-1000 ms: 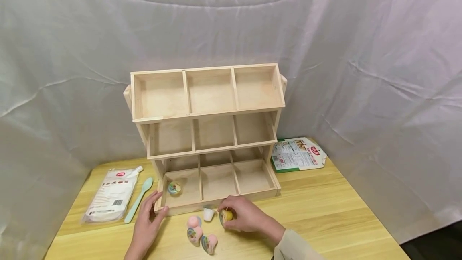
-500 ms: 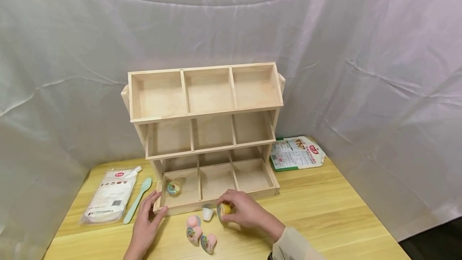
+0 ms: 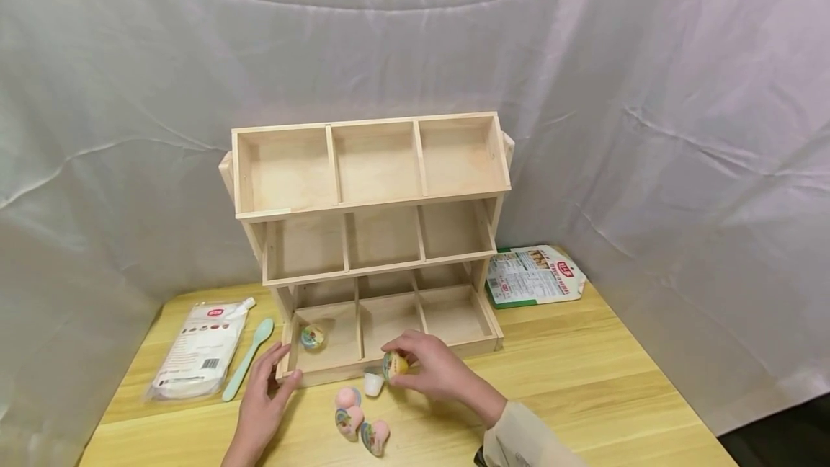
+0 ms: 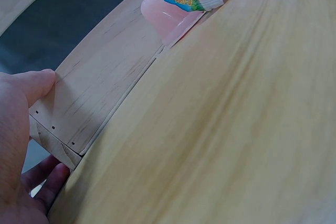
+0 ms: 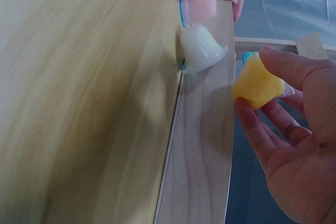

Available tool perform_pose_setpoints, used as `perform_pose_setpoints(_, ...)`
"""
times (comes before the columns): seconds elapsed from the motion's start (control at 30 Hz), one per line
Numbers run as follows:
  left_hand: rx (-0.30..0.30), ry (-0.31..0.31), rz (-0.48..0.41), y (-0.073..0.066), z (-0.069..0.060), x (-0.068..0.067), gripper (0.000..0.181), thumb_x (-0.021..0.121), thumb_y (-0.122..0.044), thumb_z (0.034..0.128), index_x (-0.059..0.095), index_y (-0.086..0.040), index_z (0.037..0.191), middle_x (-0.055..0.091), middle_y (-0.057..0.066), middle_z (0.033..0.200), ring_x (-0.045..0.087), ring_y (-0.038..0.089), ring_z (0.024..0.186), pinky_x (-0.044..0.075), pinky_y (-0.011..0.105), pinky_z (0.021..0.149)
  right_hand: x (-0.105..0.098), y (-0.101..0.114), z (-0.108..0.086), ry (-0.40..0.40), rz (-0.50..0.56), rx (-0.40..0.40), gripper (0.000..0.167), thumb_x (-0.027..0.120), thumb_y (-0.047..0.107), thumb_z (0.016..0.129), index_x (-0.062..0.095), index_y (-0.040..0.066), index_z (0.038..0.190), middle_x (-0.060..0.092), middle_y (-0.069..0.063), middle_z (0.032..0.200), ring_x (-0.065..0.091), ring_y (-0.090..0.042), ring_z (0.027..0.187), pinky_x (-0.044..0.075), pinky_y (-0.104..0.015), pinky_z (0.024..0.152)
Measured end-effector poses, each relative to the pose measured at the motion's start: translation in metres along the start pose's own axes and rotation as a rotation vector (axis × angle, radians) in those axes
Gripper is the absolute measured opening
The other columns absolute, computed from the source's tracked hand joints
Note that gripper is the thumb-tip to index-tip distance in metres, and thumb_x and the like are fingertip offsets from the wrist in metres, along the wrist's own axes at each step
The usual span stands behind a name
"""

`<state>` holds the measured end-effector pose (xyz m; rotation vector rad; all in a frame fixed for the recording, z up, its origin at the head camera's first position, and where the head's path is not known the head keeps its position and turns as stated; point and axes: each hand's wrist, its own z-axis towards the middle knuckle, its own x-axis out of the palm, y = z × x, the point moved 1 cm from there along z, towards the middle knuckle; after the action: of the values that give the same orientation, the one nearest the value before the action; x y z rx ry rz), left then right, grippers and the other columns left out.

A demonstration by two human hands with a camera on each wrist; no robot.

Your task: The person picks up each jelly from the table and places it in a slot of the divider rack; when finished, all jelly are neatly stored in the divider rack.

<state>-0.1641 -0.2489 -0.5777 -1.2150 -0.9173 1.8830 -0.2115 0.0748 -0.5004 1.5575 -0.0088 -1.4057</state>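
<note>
Between thumb and fingers, my right hand [image 3: 431, 370] pinches a yellow jelly cup [image 3: 394, 365] in front of the bottom tier's middle compartment; the right wrist view shows the yellow cup [image 5: 258, 83] at the fingertips of that hand [image 5: 299, 124]. My left hand [image 3: 262, 398] holds the front left corner of the wooden rack [image 3: 337, 373], thumb on the front board. Another yellow cup [image 3: 313, 337] lies in the bottom left compartment. On the table, a white cup [image 3: 372, 384] stands by the rack's front, with several pink cups [image 3: 349, 420] nearer me.
A white pouch [image 3: 204, 352] and a pale green spoon [image 3: 249, 359] lie left of the rack. Right of it is a green and white packet [image 3: 534, 276]. The rack's upper two tiers [image 3: 372, 204] rise behind, with grey cloth [image 3: 389, 42] around the table.
My right hand has lifted the yellow cup and moved it slightly left and toward the rack. My left hand stays at the corner.
</note>
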Motion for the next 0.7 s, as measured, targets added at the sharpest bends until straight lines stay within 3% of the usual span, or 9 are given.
perform_pose_setpoints(0.17, 0.0, -0.003, 0.003, 0.0, 0.0, 0.0, 0.048, 0.07, -0.017, 0.1004, 0.056, -0.007, 0.145, 0.042, 0.018, 0.158, 0.028, -0.018, 0.13, 0.03, -0.004, 0.095, 0.002, 0.003, 0.006, -0.003, 0.003, 0.016, 0.05, 0.083, 0.023, 0.089, 0.066, 0.015, 0.136, 0.068, 0.004, 0.12, 0.062, -0.005, 0.106, 0.055, -0.019, 0.092)
perform_pose_setpoints(0.43, 0.004, 0.004, 0.002, 0.0, 0.002, 0.001, 0.048, 0.069, -0.018, 0.1011, 0.056, -0.007, 0.146, 0.041, 0.019, 0.158, 0.027, -0.017, 0.13, 0.03, -0.004, 0.095, 0.004, 0.01, 0.02, -0.016, 0.055, 0.023, 0.052, 0.081, 0.019, 0.091, 0.064, 0.015, 0.14, 0.065, 0.001, 0.125, 0.062, -0.01, 0.113, 0.057, -0.023, 0.094)
perform_pose_setpoints(0.7, 0.007, -0.002, 0.01, 0.001, 0.001, 0.001, 0.048, 0.07, -0.017, 0.1004, 0.056, -0.007, 0.145, 0.042, 0.019, 0.158, 0.028, -0.016, 0.13, 0.032, -0.003, 0.092, 0.011, 0.014, 0.036, -0.053, 0.064, 0.06, 0.054, 0.083, 0.023, 0.09, 0.064, 0.01, 0.14, 0.06, 0.003, 0.113, 0.061, -0.007, 0.103, 0.057, -0.02, 0.086)
